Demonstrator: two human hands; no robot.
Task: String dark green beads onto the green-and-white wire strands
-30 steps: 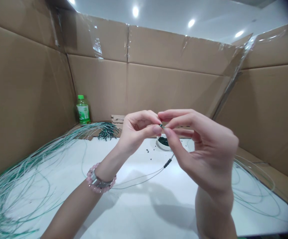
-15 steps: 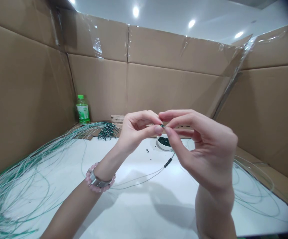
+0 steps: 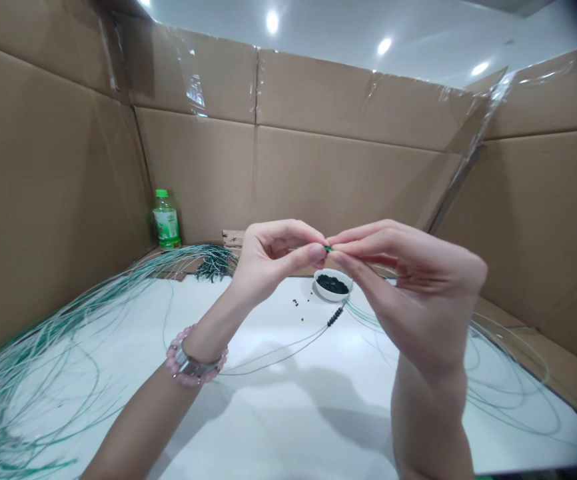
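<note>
My left hand [image 3: 273,260] and my right hand [image 3: 408,280] meet fingertip to fingertip above the table. Between them shows a short bit of thin green cord [image 3: 328,249] with a dark spot, perhaps a bead, too small to make out. Thumb and forefinger of each hand are pinched closed on it. Below hangs a strand with several black beads [image 3: 335,316] bunched on it, its thin lines running down toward my left wrist. Just behind the hands stands a white bowl [image 3: 321,294] filled with small dark beads.
A few loose beads [image 3: 296,303] lie left of the bowl. A large bundle of green and white cords [image 3: 68,320] spreads along the left side. More loops of cord [image 3: 513,407] lie at right. A green bottle [image 3: 167,223] stands in the back corner by cardboard walls [image 3: 348,180].
My hands have drawn closer at the fingertips, and the right fingers are straighter and flatter. More of the bowl now shows beneath them. The beaded strand has shifted slightly upward.
</note>
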